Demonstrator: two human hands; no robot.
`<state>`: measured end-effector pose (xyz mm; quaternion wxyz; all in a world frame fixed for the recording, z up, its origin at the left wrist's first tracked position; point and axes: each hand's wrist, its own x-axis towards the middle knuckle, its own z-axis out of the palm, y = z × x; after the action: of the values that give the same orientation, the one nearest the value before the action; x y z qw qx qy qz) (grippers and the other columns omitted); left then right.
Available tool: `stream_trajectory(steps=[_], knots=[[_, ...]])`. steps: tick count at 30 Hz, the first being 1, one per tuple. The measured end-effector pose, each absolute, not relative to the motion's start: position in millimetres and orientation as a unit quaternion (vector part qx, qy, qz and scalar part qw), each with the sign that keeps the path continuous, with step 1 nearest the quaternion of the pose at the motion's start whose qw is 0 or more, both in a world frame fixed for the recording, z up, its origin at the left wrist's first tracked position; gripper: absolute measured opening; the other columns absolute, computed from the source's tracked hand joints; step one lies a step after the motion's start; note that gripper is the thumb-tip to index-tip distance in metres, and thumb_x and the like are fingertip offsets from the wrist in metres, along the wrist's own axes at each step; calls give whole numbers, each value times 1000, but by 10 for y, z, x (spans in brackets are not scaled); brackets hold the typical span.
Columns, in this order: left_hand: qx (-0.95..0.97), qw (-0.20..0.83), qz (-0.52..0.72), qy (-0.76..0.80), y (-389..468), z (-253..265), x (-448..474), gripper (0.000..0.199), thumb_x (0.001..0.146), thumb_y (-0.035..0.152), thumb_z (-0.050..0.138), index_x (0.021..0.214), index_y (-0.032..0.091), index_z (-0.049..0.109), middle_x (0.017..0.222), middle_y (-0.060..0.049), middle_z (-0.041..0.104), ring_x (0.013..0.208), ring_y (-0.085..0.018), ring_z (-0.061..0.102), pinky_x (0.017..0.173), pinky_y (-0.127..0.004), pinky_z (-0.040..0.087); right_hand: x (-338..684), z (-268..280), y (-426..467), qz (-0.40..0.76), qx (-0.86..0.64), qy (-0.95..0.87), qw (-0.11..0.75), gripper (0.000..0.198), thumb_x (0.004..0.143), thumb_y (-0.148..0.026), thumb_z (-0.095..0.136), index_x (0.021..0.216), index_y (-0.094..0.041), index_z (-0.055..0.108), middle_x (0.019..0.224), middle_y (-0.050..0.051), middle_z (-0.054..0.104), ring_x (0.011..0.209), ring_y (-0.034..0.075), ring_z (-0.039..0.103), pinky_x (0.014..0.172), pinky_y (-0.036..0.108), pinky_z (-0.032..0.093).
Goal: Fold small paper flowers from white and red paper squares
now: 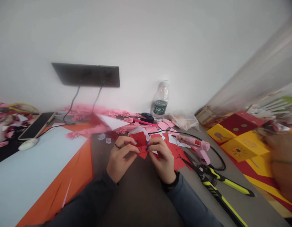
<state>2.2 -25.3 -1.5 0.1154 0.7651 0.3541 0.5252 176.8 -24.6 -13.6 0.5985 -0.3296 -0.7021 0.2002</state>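
Between my two hands is a small piece of red paper (142, 152) with fold lines in it. My left hand (122, 154) pinches its left side, thumb and forefinger closed on it. On the other side my right hand (161, 157) grips the paper with its fingertips. More red paper sheets (177, 154) and white scraps lie just behind and to the right of my right hand. A pink hot glue gun (200, 148) with a small red light lies farther right. Beside it are pliers (212, 179) with yellow-green and black handles.
A water bottle (161, 101) stands by the wall. Pink paper flowers (119, 113) run along the back. To the left are a phone (38, 124), a white mouse (28, 144), a pale blue sheet (30, 170) and orange paper (82, 164). Yellow and red boxes (245, 148) stand right, near another person's blurred arm.
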Motion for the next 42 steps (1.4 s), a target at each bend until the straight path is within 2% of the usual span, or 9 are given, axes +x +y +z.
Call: stream_trajectory(steps=[7, 12, 19, 26, 34, 42], knots=[[762, 142, 530, 345, -239, -25, 25, 16, 82, 2, 64, 79, 18, 62, 85, -1, 57, 78, -13, 58, 71, -25, 45, 1758, -119, -242, 193, -336, -706, 593, 20, 85, -3, 58, 82, -22, 61, 90, 4, 58, 87, 19, 58, 73, 32, 46], [762, 168, 518, 350, -232, -11, 26, 16, 82, 2, 63, 83, 18, 63, 85, -1, 57, 79, -13, 60, 72, -23, 45, 1762, -141, -227, 212, -350, -697, 589, 18, 87, -5, 56, 84, -22, 60, 89, 4, 58, 84, 18, 57, 75, 32, 45], [766, 136, 522, 349, -222, -25, 22, 17, 83, 1, 62, 81, 18, 63, 89, -2, 55, 79, -13, 57, 71, -24, 46, 1760, -156, -223, 326, -338, -673, 571, 16, 94, -15, 49, 98, -23, 62, 100, 8, 59, 96, 21, 58, 81, 34, 47], [783, 80, 512, 344, -237, -38, 29, 17, 82, 3, 64, 78, 20, 64, 94, -2, 55, 79, -13, 56, 69, -25, 47, 1777, -181, -201, 362, -349, -678, 536, 9, 91, -23, 59, 94, -23, 67, 101, 8, 60, 95, 22, 59, 78, 34, 47], [778, 134, 514, 336, -227, -24, 26, 18, 82, 1, 61, 80, 19, 61, 94, -4, 66, 89, -16, 65, 80, -28, 51, 1774, -177, -198, 420, -301, -652, 555, 5, 90, -25, 61, 87, -22, 64, 99, 8, 58, 92, 20, 59, 78, 33, 48], [762, 155, 528, 342, -214, -18, 26, 15, 84, 5, 60, 80, 19, 60, 84, -4, 69, 83, -17, 66, 74, -28, 52, 1777, -162, -211, 435, -275, -666, 540, 15, 86, -35, 67, 91, -21, 65, 99, 9, 59, 91, 21, 60, 73, 33, 52]])
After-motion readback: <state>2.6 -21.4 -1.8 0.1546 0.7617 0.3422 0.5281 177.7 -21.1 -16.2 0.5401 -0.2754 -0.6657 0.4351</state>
